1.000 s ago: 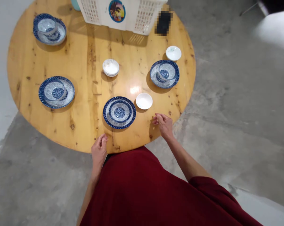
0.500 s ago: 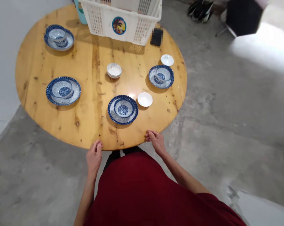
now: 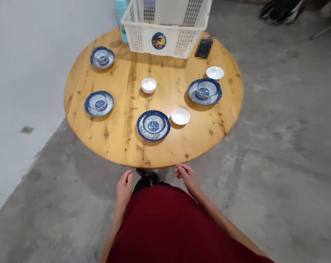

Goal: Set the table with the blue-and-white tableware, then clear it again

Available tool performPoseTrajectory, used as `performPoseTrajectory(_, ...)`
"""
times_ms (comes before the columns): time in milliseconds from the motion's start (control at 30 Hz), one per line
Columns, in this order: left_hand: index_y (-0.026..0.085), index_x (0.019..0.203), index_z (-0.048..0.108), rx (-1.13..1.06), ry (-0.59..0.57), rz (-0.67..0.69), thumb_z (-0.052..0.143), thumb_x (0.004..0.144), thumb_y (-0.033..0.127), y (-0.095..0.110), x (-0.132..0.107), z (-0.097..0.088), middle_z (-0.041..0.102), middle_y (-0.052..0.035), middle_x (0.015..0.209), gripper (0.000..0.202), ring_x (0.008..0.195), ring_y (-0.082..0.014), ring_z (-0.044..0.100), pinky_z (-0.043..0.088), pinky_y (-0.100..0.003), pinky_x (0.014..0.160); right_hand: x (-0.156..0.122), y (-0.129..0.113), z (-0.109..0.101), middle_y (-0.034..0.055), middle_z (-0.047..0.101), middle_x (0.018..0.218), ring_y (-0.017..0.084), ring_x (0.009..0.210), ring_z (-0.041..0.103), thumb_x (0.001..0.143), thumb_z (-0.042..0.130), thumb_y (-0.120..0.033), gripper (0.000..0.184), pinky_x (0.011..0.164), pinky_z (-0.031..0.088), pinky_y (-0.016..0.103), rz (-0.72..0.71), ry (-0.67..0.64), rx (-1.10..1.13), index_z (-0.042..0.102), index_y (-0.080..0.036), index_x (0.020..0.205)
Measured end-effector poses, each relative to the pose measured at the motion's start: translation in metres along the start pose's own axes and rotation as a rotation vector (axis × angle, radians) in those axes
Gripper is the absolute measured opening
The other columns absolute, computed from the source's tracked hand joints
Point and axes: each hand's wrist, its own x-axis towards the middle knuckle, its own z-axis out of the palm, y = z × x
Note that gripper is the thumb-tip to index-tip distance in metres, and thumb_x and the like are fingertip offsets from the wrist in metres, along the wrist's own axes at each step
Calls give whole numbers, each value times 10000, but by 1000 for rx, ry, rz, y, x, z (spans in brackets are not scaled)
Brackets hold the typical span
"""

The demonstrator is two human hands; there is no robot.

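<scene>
Blue-patterned bowl [image 3: 153, 125] sits on its plate [image 3: 153, 137] near the front edge of the round wooden table [image 3: 121, 148]. White dish [image 3: 180, 116] is just right of that plate. Left hand [image 3: 125, 182] — half open, fingers curled in, holding nothing, just off the front edge. Right hand [image 3: 186, 175] — same curl, nothing held, fingertips right by the edge; can't tell if they touch. Further out: dish stack [image 3: 149, 85] mid-table, bowl-and-plate sets [image 3: 99, 104] at left and right, second white dish [image 3: 215, 72], white basket [image 3: 171, 44], blue bottle [image 3: 120, 15], blurred dark object [image 3: 204, 48].
</scene>
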Motion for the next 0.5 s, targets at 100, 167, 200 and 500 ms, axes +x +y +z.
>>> performPoseTrajectory(100, 183, 1066, 706, 15, -21, 24, 487, 860, 479, 8, -13, 10, 773, -110, 971, 421, 871, -228, 746, 570, -363, 860, -10, 20, -21, 52, 697, 711, 159, 541, 599, 643, 704, -566, 482, 521, 483, 287, 59, 55, 20, 691, -162, 906)
performPoseTrajectory(167, 187, 1085, 700, 24, -18, 15, 485, 868, 479, 8, -24, 13, 770, -109, 991, 423, 903, -232, 742, 564, -367, 873, -14, 29, -26, 46, 689, 691, 160, 531, 593, 627, 702, -554, 464, 505, 477, 285, 87, 50, 32, 689, -166, 881)
performPoseTrajectory(200, 186, 1095, 697, 27, -14, 4, 487, 869, 482, 6, -31, 14, 770, -109, 998, 427, 916, -234, 740, 561, -369, 879, -14, 32, -26, 42, 686, 685, 159, 528, 592, 625, 697, -547, 451, 500, 474, 284, 96, 32, 36, 689, -169, 871)
performPoseTrajectory(500, 172, 1082, 702, 73, -20, 21, 492, 854, 525, -4, -54, 11, 774, -113, 970, 470, 873, -234, 734, 567, -383, 855, -9, 17, -4, 36, 690, 696, 158, 531, 603, 646, 641, -532, 428, 518, 480, 286, 22, -86, 43, 686, -171, 870)
